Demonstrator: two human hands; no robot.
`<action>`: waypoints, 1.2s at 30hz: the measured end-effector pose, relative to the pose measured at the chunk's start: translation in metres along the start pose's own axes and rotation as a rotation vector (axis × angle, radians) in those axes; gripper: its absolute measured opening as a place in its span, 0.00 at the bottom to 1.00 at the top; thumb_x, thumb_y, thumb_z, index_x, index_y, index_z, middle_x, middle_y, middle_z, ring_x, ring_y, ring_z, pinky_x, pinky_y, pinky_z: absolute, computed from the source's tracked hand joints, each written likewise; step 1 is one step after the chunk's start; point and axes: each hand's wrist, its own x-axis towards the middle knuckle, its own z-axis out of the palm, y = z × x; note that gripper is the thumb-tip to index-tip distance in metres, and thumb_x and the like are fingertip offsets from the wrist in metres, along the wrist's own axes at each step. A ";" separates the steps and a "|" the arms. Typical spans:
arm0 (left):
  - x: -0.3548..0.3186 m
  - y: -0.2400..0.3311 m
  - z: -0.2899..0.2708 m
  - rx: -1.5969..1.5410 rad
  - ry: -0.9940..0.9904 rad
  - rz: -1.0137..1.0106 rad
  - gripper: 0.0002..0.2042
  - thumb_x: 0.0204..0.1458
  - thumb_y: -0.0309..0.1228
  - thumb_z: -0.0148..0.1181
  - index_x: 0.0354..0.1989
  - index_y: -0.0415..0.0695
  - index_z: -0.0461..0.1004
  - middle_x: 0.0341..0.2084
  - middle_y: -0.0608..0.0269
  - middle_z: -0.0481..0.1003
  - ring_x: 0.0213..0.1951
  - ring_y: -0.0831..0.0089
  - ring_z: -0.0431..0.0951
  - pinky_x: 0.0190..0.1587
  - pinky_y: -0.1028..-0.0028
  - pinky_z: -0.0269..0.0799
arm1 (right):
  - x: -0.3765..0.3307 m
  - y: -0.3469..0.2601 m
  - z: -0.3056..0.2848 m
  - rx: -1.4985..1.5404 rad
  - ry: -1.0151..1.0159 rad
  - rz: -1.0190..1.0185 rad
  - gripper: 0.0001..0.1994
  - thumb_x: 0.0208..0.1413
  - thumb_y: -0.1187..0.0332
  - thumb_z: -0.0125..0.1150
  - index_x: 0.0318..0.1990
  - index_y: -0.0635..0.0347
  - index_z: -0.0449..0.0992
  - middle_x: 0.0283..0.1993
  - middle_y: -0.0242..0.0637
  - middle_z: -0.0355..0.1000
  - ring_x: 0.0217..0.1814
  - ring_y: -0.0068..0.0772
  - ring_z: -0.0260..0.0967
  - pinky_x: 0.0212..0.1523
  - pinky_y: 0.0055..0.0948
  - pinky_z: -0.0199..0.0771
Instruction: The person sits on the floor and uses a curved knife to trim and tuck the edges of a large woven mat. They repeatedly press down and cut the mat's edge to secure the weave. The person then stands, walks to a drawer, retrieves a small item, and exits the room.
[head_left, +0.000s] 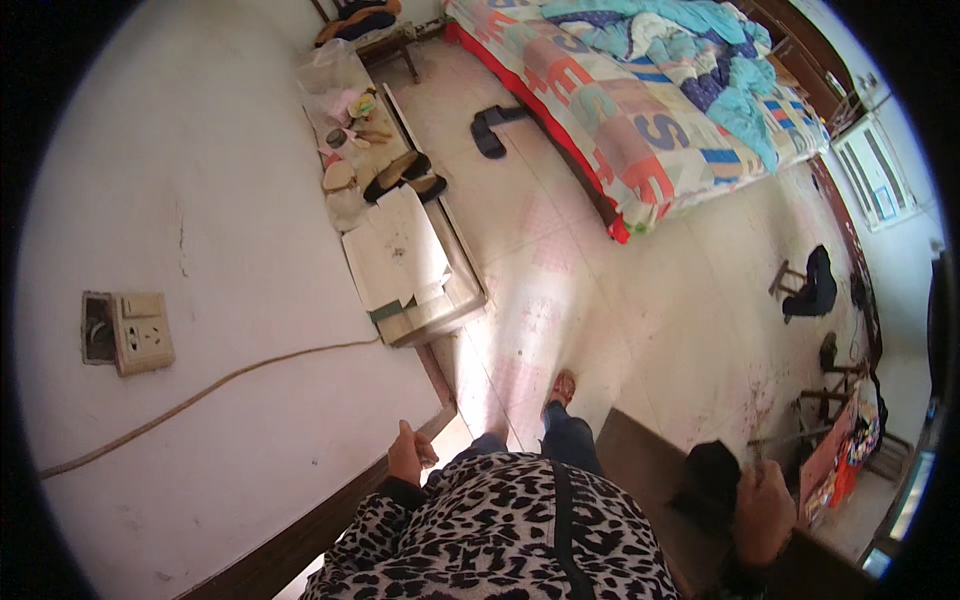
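Note:
My left hand (410, 456) hangs beside my leopard-print top (490, 530), near the wall. Its fingers are loosely curled, and I see nothing in them. On the other side, my right hand (765, 510) is raised with its fingers closed. What it grips, if anything, I cannot make out. Right next to it is a dark black shape (712, 475), too dim to name, in front of a brown panel (635, 450).
A low cabinet (465, 295) along the left wall carries white cardboard (395, 250), black flat shoes (395, 178) and small items. Ahead stands a bed (600, 110); dark slippers (488, 135) lie beside it. A small stool (788, 280) with dark cloth is at the right.

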 end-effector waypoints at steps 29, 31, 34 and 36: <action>0.329 0.128 0.096 -0.087 0.419 0.089 0.39 0.56 0.73 0.39 0.18 0.43 0.62 0.12 0.62 0.61 0.15 0.69 0.59 0.22 0.68 0.62 | 0.480 -0.352 0.069 -0.122 -0.832 -0.859 0.19 0.63 0.53 0.52 0.49 0.57 0.75 0.47 0.47 0.77 0.49 0.50 0.77 0.47 0.49 0.76; 0.349 0.177 0.107 -0.141 0.136 0.048 0.37 0.57 0.71 0.41 0.22 0.43 0.63 0.10 0.64 0.59 0.13 0.72 0.58 0.16 0.71 0.58 | 0.508 -0.362 0.077 -0.178 -0.913 -0.851 0.20 0.63 0.52 0.52 0.51 0.58 0.75 0.50 0.50 0.76 0.52 0.51 0.76 0.51 0.49 0.76; 0.353 0.217 0.155 -0.362 0.298 -0.037 0.33 0.59 0.67 0.43 0.24 0.45 0.64 0.11 0.66 0.61 0.12 0.74 0.60 0.14 0.75 0.56 | 0.555 -0.377 0.079 -0.168 -0.962 -0.875 0.21 0.62 0.52 0.52 0.51 0.59 0.75 0.51 0.51 0.76 0.51 0.52 0.76 0.50 0.50 0.76; 0.351 0.236 0.192 -0.366 0.414 -0.084 0.32 0.61 0.65 0.42 0.23 0.45 0.62 0.10 0.67 0.59 0.11 0.77 0.57 0.12 0.76 0.51 | 0.592 -0.390 0.072 -0.149 -0.973 -0.907 0.20 0.61 0.52 0.52 0.49 0.59 0.76 0.48 0.51 0.78 0.48 0.54 0.77 0.48 0.50 0.77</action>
